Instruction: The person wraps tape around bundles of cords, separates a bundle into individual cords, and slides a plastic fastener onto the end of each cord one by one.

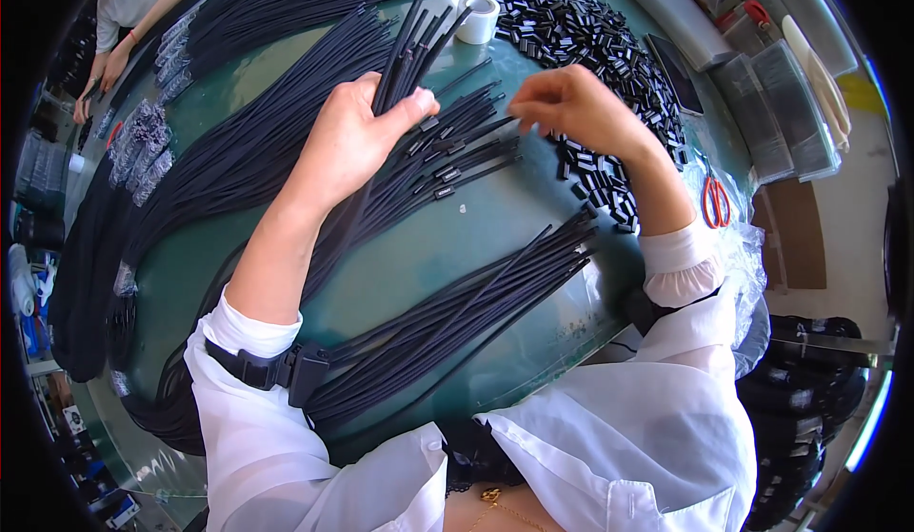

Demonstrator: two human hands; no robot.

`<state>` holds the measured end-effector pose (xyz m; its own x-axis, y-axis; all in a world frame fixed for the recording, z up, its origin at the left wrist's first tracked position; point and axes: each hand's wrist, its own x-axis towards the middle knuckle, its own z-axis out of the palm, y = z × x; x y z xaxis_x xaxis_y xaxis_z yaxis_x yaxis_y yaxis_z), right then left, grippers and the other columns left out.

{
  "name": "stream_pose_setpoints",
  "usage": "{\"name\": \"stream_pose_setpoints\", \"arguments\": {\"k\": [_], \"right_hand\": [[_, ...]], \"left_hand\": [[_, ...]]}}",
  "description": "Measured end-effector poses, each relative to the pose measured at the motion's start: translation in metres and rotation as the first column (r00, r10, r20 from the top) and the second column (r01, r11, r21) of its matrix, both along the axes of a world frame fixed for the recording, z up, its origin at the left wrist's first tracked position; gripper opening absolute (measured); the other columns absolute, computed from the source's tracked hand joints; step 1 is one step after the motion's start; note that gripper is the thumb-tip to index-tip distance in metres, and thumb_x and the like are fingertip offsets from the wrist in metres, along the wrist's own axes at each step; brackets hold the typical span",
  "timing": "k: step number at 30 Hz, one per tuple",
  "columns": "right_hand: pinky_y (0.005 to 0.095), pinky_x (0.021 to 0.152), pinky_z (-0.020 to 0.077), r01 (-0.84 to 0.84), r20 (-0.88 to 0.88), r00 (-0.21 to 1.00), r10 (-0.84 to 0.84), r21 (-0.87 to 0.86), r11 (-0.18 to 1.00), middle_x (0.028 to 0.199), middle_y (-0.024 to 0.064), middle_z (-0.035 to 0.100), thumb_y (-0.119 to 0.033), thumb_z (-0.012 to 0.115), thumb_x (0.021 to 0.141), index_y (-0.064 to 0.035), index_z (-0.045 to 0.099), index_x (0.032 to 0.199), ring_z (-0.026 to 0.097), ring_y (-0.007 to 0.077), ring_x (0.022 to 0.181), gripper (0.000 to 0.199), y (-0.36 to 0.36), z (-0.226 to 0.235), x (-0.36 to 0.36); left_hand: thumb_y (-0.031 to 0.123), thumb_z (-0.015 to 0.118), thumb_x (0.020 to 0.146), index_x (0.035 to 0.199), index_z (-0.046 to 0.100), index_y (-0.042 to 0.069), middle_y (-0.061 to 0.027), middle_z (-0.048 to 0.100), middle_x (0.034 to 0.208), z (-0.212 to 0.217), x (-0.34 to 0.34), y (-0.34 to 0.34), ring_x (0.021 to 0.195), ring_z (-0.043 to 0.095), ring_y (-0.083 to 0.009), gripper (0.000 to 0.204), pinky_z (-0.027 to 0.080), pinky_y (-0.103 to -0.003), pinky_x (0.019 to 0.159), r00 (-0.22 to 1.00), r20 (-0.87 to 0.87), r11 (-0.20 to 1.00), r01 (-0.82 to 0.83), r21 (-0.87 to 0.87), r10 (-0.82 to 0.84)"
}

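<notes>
My left hand [357, 137] is wrapped round a bundle of thin black cords [407, 56], whose tips stick up above the thumb. To its right hovers my right hand [576, 108], fingers curled together near the cord ends; whether something small sits between the fingertips I cannot make out. Beneath and between the hands lie more black cords [476, 118], several with small black clips [445, 172] near their ends. A heap of small black rectangular pieces [581, 32] spreads behind and beside the right hand.
On the green tabletop [381, 270] rest a nearer cord bundle [476, 318] and a white tape roll [477, 20]. Red-handled scissors [714, 200], a dark phone [674, 75] and clear plastic boxes [785, 103] line the right side. Another person's hand [116, 63] is at far left.
</notes>
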<state>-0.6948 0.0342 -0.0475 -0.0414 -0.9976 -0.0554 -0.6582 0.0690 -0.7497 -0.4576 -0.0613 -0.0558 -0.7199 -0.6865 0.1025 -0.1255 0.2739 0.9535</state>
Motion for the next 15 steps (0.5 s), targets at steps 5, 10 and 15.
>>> {"name": "stream_pose_setpoints", "arguments": {"k": [5, 10, 15], "right_hand": [[0.0322, 0.069, 0.0495, 0.175, -0.555, 0.772, -0.310, -0.282, 0.943, 0.080, 0.0104, 0.066, -0.014, 0.062, 0.079, -0.0043, 0.063, 0.091, 0.064, 0.0210, 0.075, 0.016, -0.024, -0.008, -0.041], [0.0371, 0.070, 0.0496, 0.038, -0.709, 0.646, -0.282, -0.339, 0.940, 0.084, 0.0129, 0.065, -0.014, 0.064, 0.076, -0.0054, 0.063, 0.092, 0.063, 0.0274, 0.076, 0.018, -0.043, -0.025, -0.053], [0.0334, 0.069, 0.0520, 0.152, -0.356, 0.906, -0.227, -0.228, 0.962, 0.089, 0.0111, 0.066, -0.016, 0.066, 0.079, -0.0020, 0.060, 0.094, 0.065, 0.0210, 0.075, 0.021, -0.037, -0.011, -0.039]], "left_hand": [[0.026, 0.058, 0.088, 0.077, 0.055, 0.006, 0.0022, 0.049, 0.057, 0.009, -0.004, 0.008, 0.047, 0.039, -0.0027, 0.023, 0.031, -0.018, 0.043, 0.997, -0.073, 0.959, 0.010, 0.284, 0.011], [0.023, 0.059, 0.088, 0.081, 0.053, 0.007, 0.0045, 0.046, 0.056, 0.007, -0.002, 0.005, 0.046, 0.037, -0.0020, 0.018, 0.028, -0.018, 0.041, 0.992, -0.124, 0.929, 0.056, 0.366, -0.011], [0.021, 0.060, 0.087, 0.078, 0.052, 0.008, 0.0063, 0.043, 0.055, 0.012, -0.001, 0.005, 0.046, 0.035, -0.0010, 0.018, 0.026, -0.018, 0.041, 0.996, -0.083, 0.920, 0.016, 0.392, 0.018]]}}
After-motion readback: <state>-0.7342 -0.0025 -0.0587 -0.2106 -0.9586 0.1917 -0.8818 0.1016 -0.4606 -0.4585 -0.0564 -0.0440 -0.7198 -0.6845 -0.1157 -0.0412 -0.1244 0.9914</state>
